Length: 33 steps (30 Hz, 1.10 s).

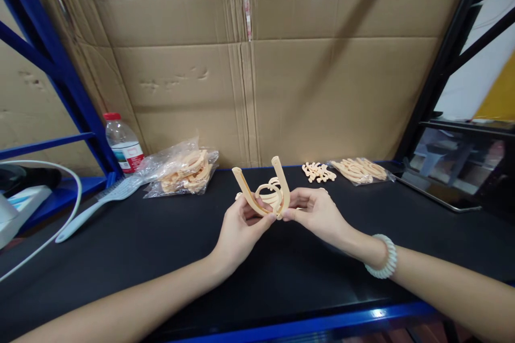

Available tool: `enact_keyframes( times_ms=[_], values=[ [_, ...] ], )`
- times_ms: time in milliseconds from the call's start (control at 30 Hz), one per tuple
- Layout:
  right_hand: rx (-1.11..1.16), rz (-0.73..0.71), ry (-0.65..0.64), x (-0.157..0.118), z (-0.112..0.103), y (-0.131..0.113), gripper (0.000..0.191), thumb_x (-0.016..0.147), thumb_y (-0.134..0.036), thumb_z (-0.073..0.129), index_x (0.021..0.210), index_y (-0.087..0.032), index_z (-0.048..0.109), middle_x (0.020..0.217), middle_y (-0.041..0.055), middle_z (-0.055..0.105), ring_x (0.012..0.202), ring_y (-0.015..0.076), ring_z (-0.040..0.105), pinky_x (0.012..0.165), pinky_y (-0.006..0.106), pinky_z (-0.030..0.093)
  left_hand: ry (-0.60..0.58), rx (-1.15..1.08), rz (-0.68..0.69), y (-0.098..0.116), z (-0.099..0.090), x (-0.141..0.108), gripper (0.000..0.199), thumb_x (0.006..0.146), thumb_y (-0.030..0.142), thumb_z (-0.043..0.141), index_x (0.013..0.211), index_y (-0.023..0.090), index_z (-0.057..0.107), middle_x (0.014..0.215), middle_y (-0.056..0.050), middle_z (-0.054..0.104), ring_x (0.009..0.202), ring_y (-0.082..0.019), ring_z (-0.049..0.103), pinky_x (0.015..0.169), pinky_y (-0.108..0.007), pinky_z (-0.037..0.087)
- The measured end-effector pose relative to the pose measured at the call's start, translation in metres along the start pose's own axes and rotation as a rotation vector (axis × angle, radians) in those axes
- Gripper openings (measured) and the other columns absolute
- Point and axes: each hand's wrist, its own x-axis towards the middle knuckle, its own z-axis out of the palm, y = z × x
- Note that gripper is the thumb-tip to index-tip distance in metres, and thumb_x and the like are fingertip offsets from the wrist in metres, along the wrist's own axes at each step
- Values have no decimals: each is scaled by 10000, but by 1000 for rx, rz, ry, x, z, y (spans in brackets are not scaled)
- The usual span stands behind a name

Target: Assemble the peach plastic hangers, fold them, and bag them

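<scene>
Both hands meet at the middle over the black table (pixel 181 278). My left hand (pixel 243 222) pinches the lower left side of a pale curved piece (pixel 246 190), whose arm rises to the left. My right hand (pixel 316 211) has its thumb and fingers closed on the bottom of another upright curved piece (pixel 281 179). The two pieces touch or overlap at the bottom, forming a U; how they join cannot be made out. More pale curved pieces (pixel 273 188) show behind them, partly hidden by the hands.
Back left are a bottle (pixel 127 150), a bag of pale pieces (pixel 187 171) and a light blue brush (pixel 116 192). Small loose pieces (pixel 317 172), another bag (pixel 360 170) and a dark tablet-like panel (pixel 438 195) lie right. Cardboard (pixel 346 75) stands behind.
</scene>
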Motion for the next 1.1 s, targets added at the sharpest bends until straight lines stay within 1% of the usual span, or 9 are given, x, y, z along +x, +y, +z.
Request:
enact_keyframes(
  times_ms=[100,267,533,600,733,800,900,1000,1100],
  values=[
    [-4,22,40,0,2,2,166,608,-208,762,725,-154,657,709,28,699,666,160,662,705,325,566,10,-7,-13,0,0,1,297,675,220,768,803,176,503,867,-38,702,872,-206,689,830,-354,548],
    [-18,25,62,1,2,5,225,595,-267,783,713,-157,626,714,38,702,668,174,675,700,343,571,35,-11,-30,-2,-1,2,332,664,214,777,819,180,486,867,-50,712,864,-218,690,834,-373,539],
    [12,39,85,3,3,4,240,582,-255,780,666,-162,575,674,5,663,628,149,656,646,314,571,61,6,-47,-5,-1,3,335,653,234,785,829,171,507,855,-48,715,847,-209,689,815,-351,541],
    [56,64,88,3,5,4,281,566,-276,793,650,-166,549,684,5,662,643,154,658,654,322,573,64,-4,-48,-4,0,4,340,645,235,791,827,169,511,855,-49,719,851,-210,690,814,-347,541],
    [139,125,64,6,2,6,330,577,-311,803,666,-170,517,795,22,672,760,173,671,698,320,574,79,-25,-91,-1,1,8,362,618,246,812,812,160,519,826,-50,728,827,-209,695,779,-329,549],
    [163,117,33,11,-8,5,329,587,-296,807,708,-172,528,792,5,654,739,148,660,654,279,565,114,-33,-120,2,-1,10,371,606,261,820,807,158,526,804,-45,728,816,-209,698,733,-307,554],
    [149,64,-24,20,-32,1,309,616,-292,801,761,-177,553,693,-37,617,598,93,613,564,226,525,173,-36,-145,6,-6,14,369,607,268,822,806,160,530,793,-42,731,808,-205,700,655,-259,544],
    [-62,23,-144,30,-61,-7,274,643,-312,786,778,-158,605,632,-24,620,569,106,610,580,253,518,203,-58,-158,8,-14,20,364,607,252,825,806,163,534,755,-31,724,771,-183,697,588,-213,516],
    [-328,-61,-142,37,-84,-13,260,646,-339,773,751,-149,631,648,1,636,597,129,612,569,257,482,178,-115,-199,11,-26,29,351,594,216,833,806,151,561,699,-12,700,687,-137,679,585,-188,505]
  ],
)
